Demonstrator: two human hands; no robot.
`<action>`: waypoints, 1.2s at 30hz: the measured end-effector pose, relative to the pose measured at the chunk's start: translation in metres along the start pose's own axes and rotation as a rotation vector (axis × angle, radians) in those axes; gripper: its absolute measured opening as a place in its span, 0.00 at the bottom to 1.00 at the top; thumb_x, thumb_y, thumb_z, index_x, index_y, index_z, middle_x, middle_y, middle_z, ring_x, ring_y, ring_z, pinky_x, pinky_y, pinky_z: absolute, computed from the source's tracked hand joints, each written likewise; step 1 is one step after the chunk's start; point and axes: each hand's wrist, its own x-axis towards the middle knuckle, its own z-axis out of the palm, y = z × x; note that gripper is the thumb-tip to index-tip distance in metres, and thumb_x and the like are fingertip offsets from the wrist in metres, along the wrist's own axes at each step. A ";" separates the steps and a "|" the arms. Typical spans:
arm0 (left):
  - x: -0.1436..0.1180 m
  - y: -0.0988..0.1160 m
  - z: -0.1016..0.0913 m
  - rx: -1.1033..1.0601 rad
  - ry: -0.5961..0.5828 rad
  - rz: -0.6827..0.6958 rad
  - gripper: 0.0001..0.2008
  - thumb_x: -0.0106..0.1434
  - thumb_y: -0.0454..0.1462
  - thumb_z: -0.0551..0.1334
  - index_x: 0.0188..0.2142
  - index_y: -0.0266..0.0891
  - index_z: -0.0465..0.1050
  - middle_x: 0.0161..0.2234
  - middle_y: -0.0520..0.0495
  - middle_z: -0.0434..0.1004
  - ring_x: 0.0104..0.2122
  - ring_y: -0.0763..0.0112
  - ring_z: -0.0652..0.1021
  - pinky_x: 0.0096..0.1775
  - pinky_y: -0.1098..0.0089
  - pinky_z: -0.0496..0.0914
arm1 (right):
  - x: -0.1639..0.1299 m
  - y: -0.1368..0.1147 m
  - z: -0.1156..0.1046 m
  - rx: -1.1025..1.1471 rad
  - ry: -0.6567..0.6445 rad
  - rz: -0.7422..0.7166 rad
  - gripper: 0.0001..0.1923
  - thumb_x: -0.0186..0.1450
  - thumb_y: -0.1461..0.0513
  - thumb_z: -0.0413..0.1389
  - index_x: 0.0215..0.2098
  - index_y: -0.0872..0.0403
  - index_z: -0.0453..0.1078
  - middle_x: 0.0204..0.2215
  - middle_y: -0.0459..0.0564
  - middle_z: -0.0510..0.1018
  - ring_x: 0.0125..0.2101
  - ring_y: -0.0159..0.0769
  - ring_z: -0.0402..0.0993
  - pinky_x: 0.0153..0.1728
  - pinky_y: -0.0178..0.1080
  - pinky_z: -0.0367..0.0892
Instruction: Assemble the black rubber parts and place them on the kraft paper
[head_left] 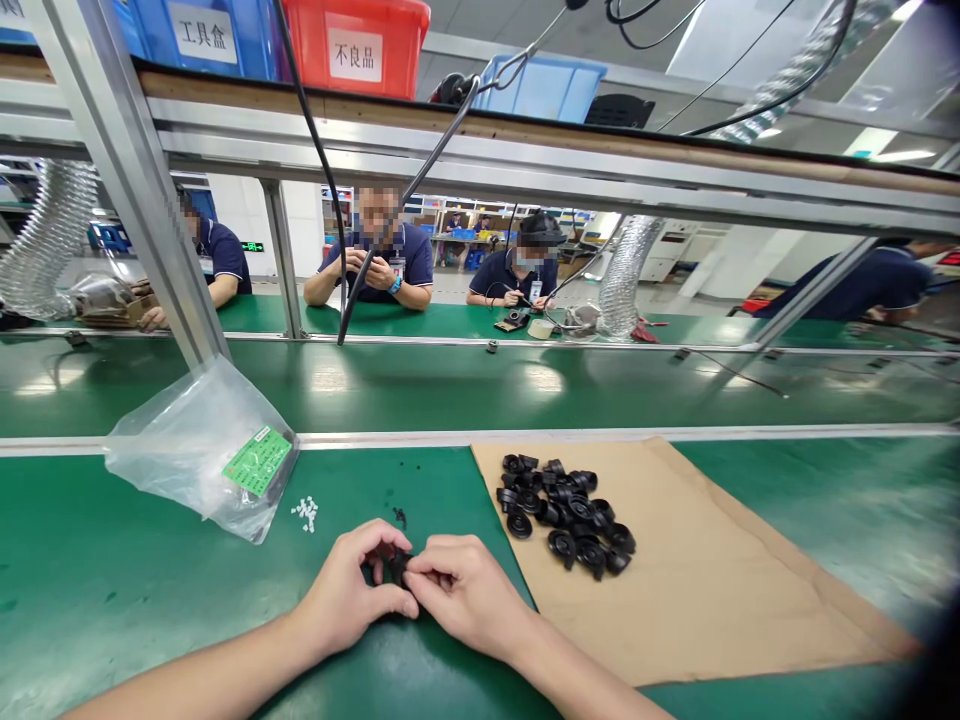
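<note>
Over the green bench, my left hand curls its fingers and thumb around a small black plastic part. My right hand pinches at the right side of that same part; its fingertips cover much of it, and anything tiny between them is hidden. Just beyond my hands lie several tiny black pieces. A small heap of white pieces rests to the left of them. On the right, a pile of round black plastic parts sits on a sheet of brown paper.
A clear plastic bag with a green label stands at the left by a metal post. Across the bench, people in dark shirts sit at another green table. Above runs a shelf with a red bin and a blue bin.
</note>
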 end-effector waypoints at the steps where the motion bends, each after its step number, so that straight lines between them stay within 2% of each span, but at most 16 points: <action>1: 0.000 0.000 0.000 -0.012 0.000 -0.008 0.22 0.45 0.38 0.82 0.38 0.40 0.79 0.31 0.53 0.78 0.29 0.70 0.71 0.33 0.71 0.67 | 0.000 0.001 0.001 -0.019 0.002 0.006 0.17 0.70 0.64 0.56 0.22 0.52 0.73 0.19 0.42 0.66 0.22 0.30 0.62 0.26 0.35 0.54; 3: 0.001 0.001 -0.001 -0.059 -0.006 -0.023 0.21 0.47 0.35 0.80 0.40 0.40 0.79 0.31 0.53 0.79 0.29 0.71 0.72 0.33 0.71 0.68 | -0.002 0.003 0.001 -0.054 0.009 -0.003 0.18 0.71 0.64 0.56 0.23 0.52 0.74 0.19 0.43 0.68 0.22 0.31 0.63 0.27 0.36 0.55; 5: 0.002 0.001 -0.001 -0.143 -0.015 -0.031 0.20 0.50 0.34 0.78 0.44 0.40 0.80 0.36 0.50 0.82 0.30 0.71 0.74 0.35 0.70 0.71 | -0.003 0.006 0.000 -0.049 0.051 -0.006 0.14 0.71 0.62 0.57 0.27 0.51 0.78 0.21 0.44 0.71 0.23 0.31 0.66 0.27 0.35 0.57; 7: 0.003 -0.001 -0.002 -0.231 -0.022 -0.039 0.23 0.54 0.35 0.76 0.49 0.40 0.79 0.45 0.45 0.83 0.32 0.70 0.77 0.37 0.68 0.73 | -0.003 0.009 -0.001 0.015 0.120 0.054 0.08 0.69 0.59 0.60 0.34 0.52 0.80 0.22 0.44 0.73 0.22 0.31 0.66 0.26 0.34 0.58; 9: 0.003 -0.002 -0.002 -0.288 -0.026 -0.044 0.25 0.56 0.35 0.75 0.54 0.41 0.78 0.52 0.42 0.82 0.39 0.65 0.80 0.42 0.66 0.75 | -0.002 0.011 -0.003 0.096 0.144 0.157 0.08 0.68 0.57 0.62 0.40 0.53 0.80 0.21 0.42 0.72 0.20 0.30 0.64 0.23 0.33 0.59; 12: 0.003 -0.003 -0.002 -0.320 -0.040 -0.051 0.28 0.58 0.36 0.73 0.58 0.42 0.76 0.56 0.39 0.80 0.49 0.59 0.80 0.50 0.61 0.75 | 0.000 0.012 -0.001 0.170 0.067 0.244 0.10 0.67 0.58 0.62 0.43 0.54 0.79 0.20 0.40 0.70 0.19 0.29 0.63 0.22 0.32 0.59; 14: 0.002 -0.001 -0.002 -0.304 -0.048 -0.058 0.28 0.59 0.38 0.72 0.60 0.41 0.74 0.58 0.38 0.79 0.48 0.59 0.81 0.50 0.60 0.76 | 0.001 0.012 0.003 0.201 0.040 0.269 0.08 0.67 0.59 0.60 0.39 0.55 0.79 0.20 0.40 0.70 0.20 0.29 0.62 0.23 0.31 0.58; 18: 0.001 0.002 -0.001 -0.225 -0.008 -0.074 0.26 0.62 0.40 0.70 0.59 0.39 0.74 0.57 0.36 0.79 0.45 0.60 0.83 0.49 0.60 0.78 | 0.002 0.013 0.010 0.194 0.050 0.304 0.09 0.67 0.60 0.58 0.34 0.55 0.78 0.19 0.40 0.68 0.20 0.29 0.61 0.22 0.32 0.57; 23: 0.000 0.001 0.001 -0.114 0.059 -0.055 0.22 0.61 0.36 0.67 0.55 0.37 0.76 0.52 0.37 0.83 0.43 0.60 0.85 0.47 0.61 0.79 | 0.000 0.012 0.015 0.091 0.076 0.280 0.06 0.65 0.60 0.59 0.34 0.54 0.77 0.18 0.40 0.70 0.19 0.30 0.62 0.23 0.32 0.59; 28: 0.000 0.001 0.002 -0.099 0.084 -0.040 0.19 0.60 0.34 0.66 0.52 0.36 0.78 0.48 0.38 0.85 0.42 0.60 0.86 0.46 0.63 0.81 | 0.001 0.010 0.016 0.066 0.079 0.285 0.06 0.64 0.60 0.59 0.30 0.53 0.74 0.17 0.39 0.67 0.18 0.29 0.60 0.23 0.33 0.56; 36: -0.001 -0.003 0.003 -0.137 0.068 -0.059 0.25 0.59 0.33 0.67 0.56 0.34 0.78 0.51 0.35 0.85 0.50 0.52 0.84 0.50 0.58 0.81 | 0.002 0.007 0.017 0.064 0.089 0.285 0.07 0.62 0.63 0.58 0.25 0.52 0.67 0.15 0.36 0.60 0.18 0.28 0.55 0.22 0.32 0.53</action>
